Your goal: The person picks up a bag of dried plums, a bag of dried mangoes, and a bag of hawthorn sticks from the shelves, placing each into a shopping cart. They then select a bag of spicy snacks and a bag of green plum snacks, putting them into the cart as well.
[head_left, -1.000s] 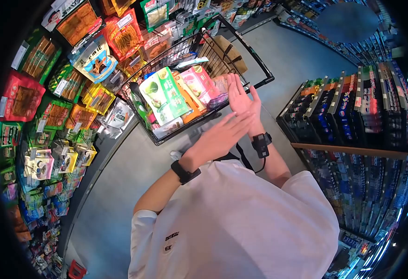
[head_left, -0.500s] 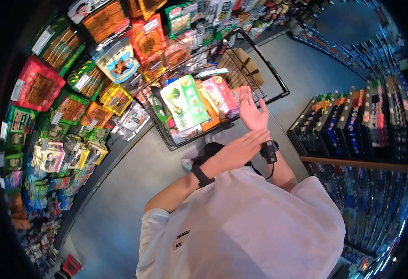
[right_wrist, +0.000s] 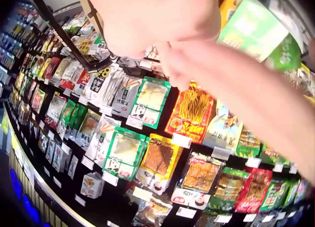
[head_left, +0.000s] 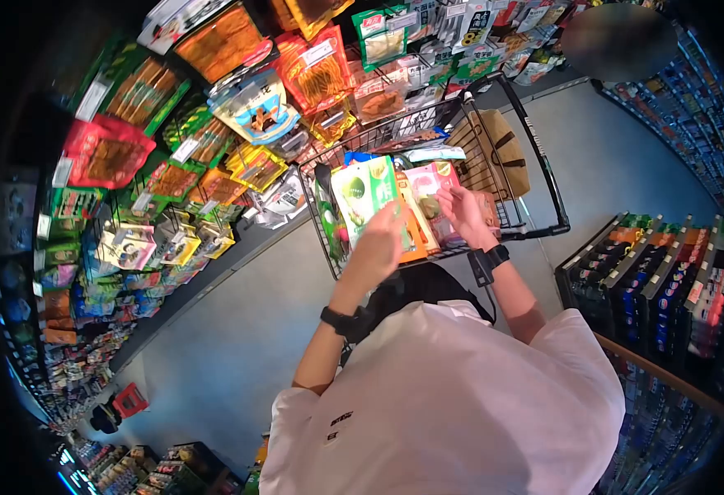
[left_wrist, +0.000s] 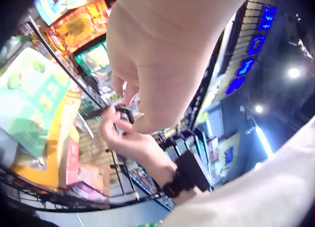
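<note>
In the head view the left hand (head_left: 378, 246) is raised in front of a green and white bag (head_left: 360, 191) in the cart, blurred, with nothing visible in it. To its right the right hand (head_left: 467, 216) hovers by a pink bag (head_left: 432, 183), palm partly up, fingers loosely bent and empty. The left wrist view has the back of the left hand (left_wrist: 157, 54) close up and the right hand (left_wrist: 130, 140) beyond it with bent fingers. In the right wrist view the right hand (right_wrist: 152, 22) fills the top, its fingers mostly hidden, and the left forearm (right_wrist: 261, 89) crosses beside it.
The wire cart (head_left: 506, 231) also holds orange packs (head_left: 412, 239) and a brown paper bag (head_left: 500, 153). Hanging snack packs (head_left: 110, 153) line the left side. Crates of bottles (head_left: 667, 276) stand at the right. A red object (head_left: 129, 400) is on the floor at lower left.
The hands were together, left fingers on the right hand and then by its wrist; now they are apart, left hand farther forward and right fingers more bent. Cart and shelves have shifted right in view.
</note>
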Demonstrator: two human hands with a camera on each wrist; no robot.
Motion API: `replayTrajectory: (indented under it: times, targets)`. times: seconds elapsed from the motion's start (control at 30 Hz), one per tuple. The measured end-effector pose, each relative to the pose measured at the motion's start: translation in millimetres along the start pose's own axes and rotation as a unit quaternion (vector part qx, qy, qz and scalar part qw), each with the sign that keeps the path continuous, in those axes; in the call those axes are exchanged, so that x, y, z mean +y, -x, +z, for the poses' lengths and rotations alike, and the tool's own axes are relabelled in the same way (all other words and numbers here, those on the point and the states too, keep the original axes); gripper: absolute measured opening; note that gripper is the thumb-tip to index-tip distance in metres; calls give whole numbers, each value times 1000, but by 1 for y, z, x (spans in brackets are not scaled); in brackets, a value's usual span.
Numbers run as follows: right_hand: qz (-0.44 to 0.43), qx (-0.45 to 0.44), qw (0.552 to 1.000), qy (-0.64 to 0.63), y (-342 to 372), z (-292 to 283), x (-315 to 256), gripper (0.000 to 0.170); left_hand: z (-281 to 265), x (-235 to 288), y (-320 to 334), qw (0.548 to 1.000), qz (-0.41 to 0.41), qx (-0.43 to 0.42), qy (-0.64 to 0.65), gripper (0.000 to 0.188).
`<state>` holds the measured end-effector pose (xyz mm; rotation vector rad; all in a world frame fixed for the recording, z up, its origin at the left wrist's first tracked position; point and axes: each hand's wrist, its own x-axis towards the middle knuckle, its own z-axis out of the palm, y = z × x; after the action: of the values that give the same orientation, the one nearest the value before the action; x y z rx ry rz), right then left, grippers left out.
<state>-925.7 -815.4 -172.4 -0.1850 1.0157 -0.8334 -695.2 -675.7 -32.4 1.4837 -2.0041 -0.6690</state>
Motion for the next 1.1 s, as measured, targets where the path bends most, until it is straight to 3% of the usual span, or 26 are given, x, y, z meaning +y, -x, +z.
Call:
replayTrajectory:
  times: [0.03, 0.07, 0.17, 0.2, 0.23, 0.3, 0.43, 0.5, 0.53, 0.63, 0.67, 0.77, 0.8, 0.9, 0.93, 1.03, 1.07, 1.1]
  targets:
    - [-28, 41, 996, 69, -11, -8, 1, 32, 1, -16, 4, 998, -48, 40, -16, 61]
    - [-58, 27, 994, 83, -19, -13, 3, 31, 3, -30, 6, 992, -95, 81, -32, 59]
    - [17, -73, 965, 251, -82, -51, 28, 31, 9, -62, 2, 967, -199, 153, 41, 64]
    - [37, -48, 930, 364, -52, -12, 21, 36, 19, -74, 5, 953, -249, 164, 56, 82]
    - [38, -109, 922, 369, -71, -24, 48, 47, 25, -76, -1, 946, -271, 159, 78, 90]
    - [6, -284, 777, 561, -70, -5, 60, 51, 37, -77, -18, 930, -312, 161, 105, 107]
    - [-1, -376, 712, 593, -47, 33, 9, 43, 76, -60, -45, 897, -391, 189, 82, 134]
    - [-4, -429, 660, 617, -63, 35, -2, 41, 100, -74, -43, 899, -399, 161, 74, 128]
    - [-82, -426, 614, 660, -67, 36, 1, 40, 105, -77, -44, 893, -423, 140, 67, 126]
    - [-49, -397, 607, 687, -91, 50, 6, 47, 103, -73, -46, 872, -469, 105, 97, 116]
    - [-157, -413, 708, 552, -99, 48, 17, 37, 100, -70, -49, 865, -484, 89, 98, 116]
    - [-165, -182, 808, 536, -169, 14, 80, 34, 99, -65, -56, 862, -500, 64, 60, 110]
    - [-89, -157, 828, 531, -164, 27, 71, 32, 100, -65, -54, 865, -495, 66, 52, 108]
    - [136, -195, 903, 358, -177, 40, 72, 37, 96, -60, -45, 876, -474, 70, 53, 96]
    - [102, -184, 900, 383, -142, 71, 46, 41, 94, -59, -41, 880, -466, 75, 58, 95]
    - [84, -205, 886, 407, -159, 77, 67, 47, 88, -57, -39, 880, -465, 81, 63, 91]
    - [90, -145, 885, 433, -158, 75, 71, 44, 87, -56, -38, 878, -468, 79, 63, 89]
    - [70, -162, 863, 473, -162, 74, 76, 41, 85, -57, -37, 877, -468, 82, 67, 90]
